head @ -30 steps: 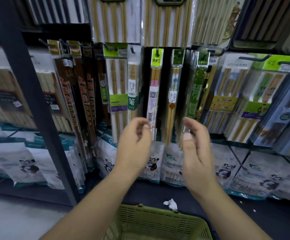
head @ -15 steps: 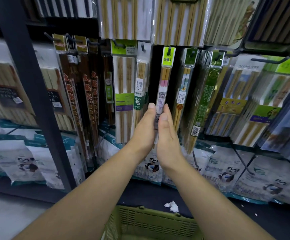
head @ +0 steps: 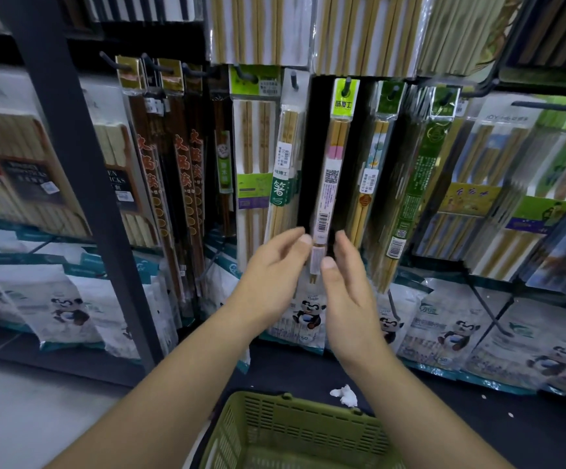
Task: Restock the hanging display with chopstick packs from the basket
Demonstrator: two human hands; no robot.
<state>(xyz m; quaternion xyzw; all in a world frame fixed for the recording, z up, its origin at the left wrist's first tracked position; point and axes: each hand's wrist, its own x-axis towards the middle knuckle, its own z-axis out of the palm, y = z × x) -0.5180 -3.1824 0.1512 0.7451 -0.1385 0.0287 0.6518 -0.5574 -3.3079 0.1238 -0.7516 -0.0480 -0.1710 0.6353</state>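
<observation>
A narrow chopstick pack with a lime-green header hangs from a black hook in the middle of the display. My left hand and my right hand flank its lower end, fingers straight and slightly apart from the pack; whether the fingertips touch the pack I cannot tell. Neither hand holds anything. The green plastic basket sits on the floor below my forearms; its inside looks bare where it shows.
More chopstick packs hang on hooks to both sides. Panda-printed bags line the shelf below. A dark steel upright stands at the left. A crumpled white scrap lies on the dark floor by the basket.
Half a second ago my palms were pressed together round the hanging pack's lower end; now they have parted a little and dropped slightly.
</observation>
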